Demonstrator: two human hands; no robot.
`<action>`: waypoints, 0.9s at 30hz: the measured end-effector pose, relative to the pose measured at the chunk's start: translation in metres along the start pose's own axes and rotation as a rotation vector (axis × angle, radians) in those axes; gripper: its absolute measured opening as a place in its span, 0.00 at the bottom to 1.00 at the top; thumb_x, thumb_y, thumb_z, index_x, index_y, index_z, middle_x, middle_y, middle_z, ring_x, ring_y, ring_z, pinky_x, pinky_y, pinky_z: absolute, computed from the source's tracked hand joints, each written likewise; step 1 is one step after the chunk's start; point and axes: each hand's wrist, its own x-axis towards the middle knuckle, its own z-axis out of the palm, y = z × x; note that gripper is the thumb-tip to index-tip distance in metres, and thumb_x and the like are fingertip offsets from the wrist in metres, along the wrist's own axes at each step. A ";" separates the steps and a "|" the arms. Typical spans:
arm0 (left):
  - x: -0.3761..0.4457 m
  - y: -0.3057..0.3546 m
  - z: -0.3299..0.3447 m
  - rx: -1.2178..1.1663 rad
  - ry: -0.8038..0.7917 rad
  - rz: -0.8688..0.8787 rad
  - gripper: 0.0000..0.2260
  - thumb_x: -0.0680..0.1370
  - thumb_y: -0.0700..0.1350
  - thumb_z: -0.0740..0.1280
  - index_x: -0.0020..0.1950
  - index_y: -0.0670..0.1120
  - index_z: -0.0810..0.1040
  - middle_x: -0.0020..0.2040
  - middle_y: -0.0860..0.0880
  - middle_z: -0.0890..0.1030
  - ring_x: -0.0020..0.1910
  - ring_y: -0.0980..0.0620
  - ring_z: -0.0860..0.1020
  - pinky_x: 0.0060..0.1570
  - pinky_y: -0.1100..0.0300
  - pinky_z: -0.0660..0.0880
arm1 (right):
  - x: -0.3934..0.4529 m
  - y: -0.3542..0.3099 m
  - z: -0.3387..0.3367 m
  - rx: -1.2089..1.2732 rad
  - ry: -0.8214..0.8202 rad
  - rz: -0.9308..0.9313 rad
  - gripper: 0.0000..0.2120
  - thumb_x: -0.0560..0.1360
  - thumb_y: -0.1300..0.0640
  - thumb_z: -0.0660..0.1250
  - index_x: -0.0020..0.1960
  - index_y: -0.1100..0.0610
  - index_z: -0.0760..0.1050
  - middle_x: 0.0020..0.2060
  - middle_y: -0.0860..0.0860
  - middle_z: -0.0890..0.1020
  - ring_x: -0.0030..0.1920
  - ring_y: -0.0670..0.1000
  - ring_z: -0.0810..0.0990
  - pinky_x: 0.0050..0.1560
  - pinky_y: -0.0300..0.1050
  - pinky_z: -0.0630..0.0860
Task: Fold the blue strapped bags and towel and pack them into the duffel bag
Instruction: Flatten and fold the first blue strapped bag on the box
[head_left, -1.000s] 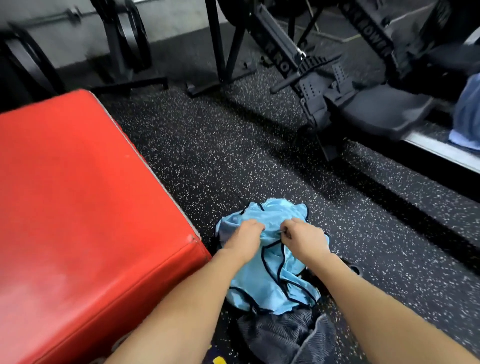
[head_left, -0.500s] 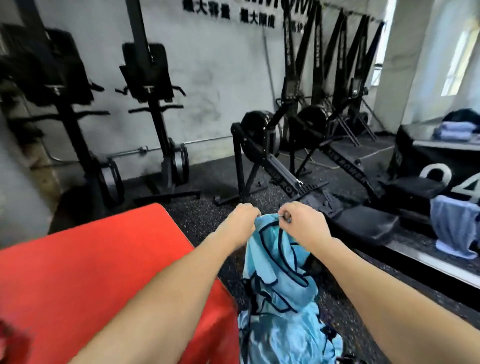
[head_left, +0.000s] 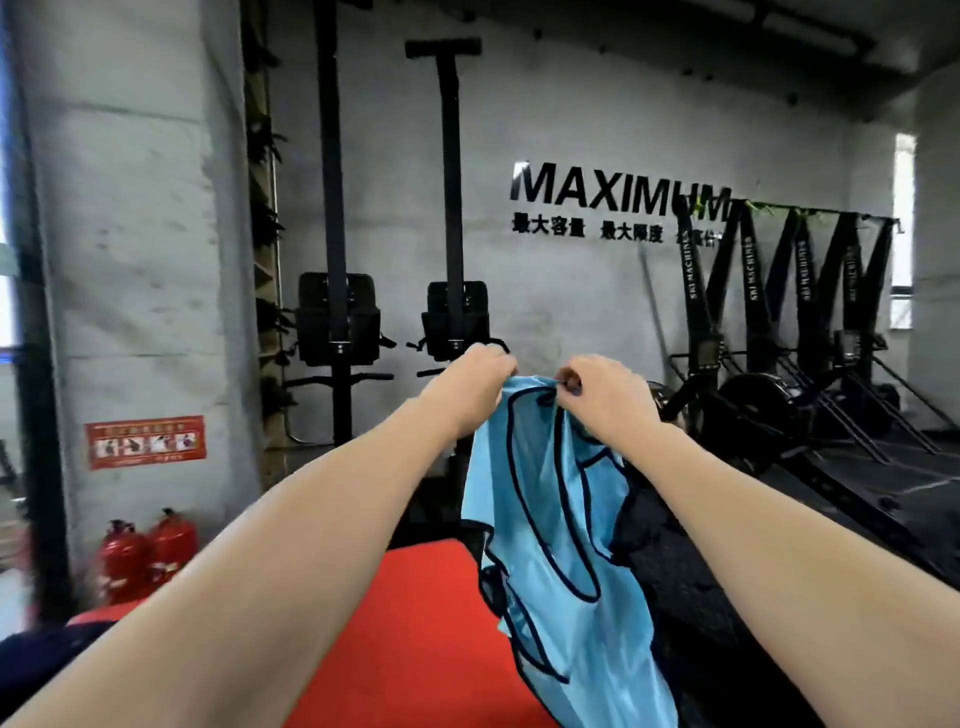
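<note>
A light blue strapped bag (head_left: 561, 545) with dark piping hangs in the air in front of me, its lower end running out of the bottom of the view. My left hand (head_left: 475, 387) grips its top edge on the left. My right hand (head_left: 602, 397) pinches the top edge on the right, a hand's width away. Both arms are stretched forward. The duffel bag and the towel are out of view.
A red padded box (head_left: 415, 639) lies below my arms. Ski machines (head_left: 337, 322) stand against the grey wall ahead, and rowing machines (head_left: 769, 405) fill the floor at right. Two red fire extinguishers (head_left: 148, 553) stand at lower left.
Both hands have lifted the blue bag off the floor to chest height, and it now hangs stretched out. My view has tilted up from the floor to the wall.
</note>
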 end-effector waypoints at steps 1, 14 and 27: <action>-0.008 -0.011 -0.009 0.029 -0.007 -0.010 0.13 0.78 0.33 0.60 0.59 0.41 0.78 0.56 0.43 0.77 0.57 0.43 0.74 0.59 0.54 0.70 | 0.005 -0.014 0.003 0.006 -0.003 -0.021 0.09 0.77 0.51 0.65 0.55 0.48 0.79 0.53 0.47 0.81 0.54 0.53 0.79 0.44 0.45 0.67; -0.142 -0.103 -0.009 0.113 -0.158 -0.207 0.14 0.79 0.34 0.61 0.62 0.43 0.77 0.59 0.45 0.77 0.61 0.45 0.73 0.63 0.52 0.70 | -0.029 -0.134 0.100 0.103 -0.203 -0.159 0.08 0.79 0.51 0.64 0.56 0.50 0.78 0.52 0.48 0.80 0.54 0.53 0.78 0.45 0.46 0.71; -0.361 -0.107 0.130 -0.145 -0.487 -0.499 0.19 0.79 0.40 0.60 0.69 0.51 0.74 0.66 0.51 0.74 0.69 0.49 0.71 0.62 0.50 0.73 | -0.209 -0.150 0.260 0.220 -0.703 -0.050 0.14 0.75 0.46 0.63 0.59 0.45 0.76 0.50 0.43 0.77 0.55 0.49 0.78 0.54 0.46 0.74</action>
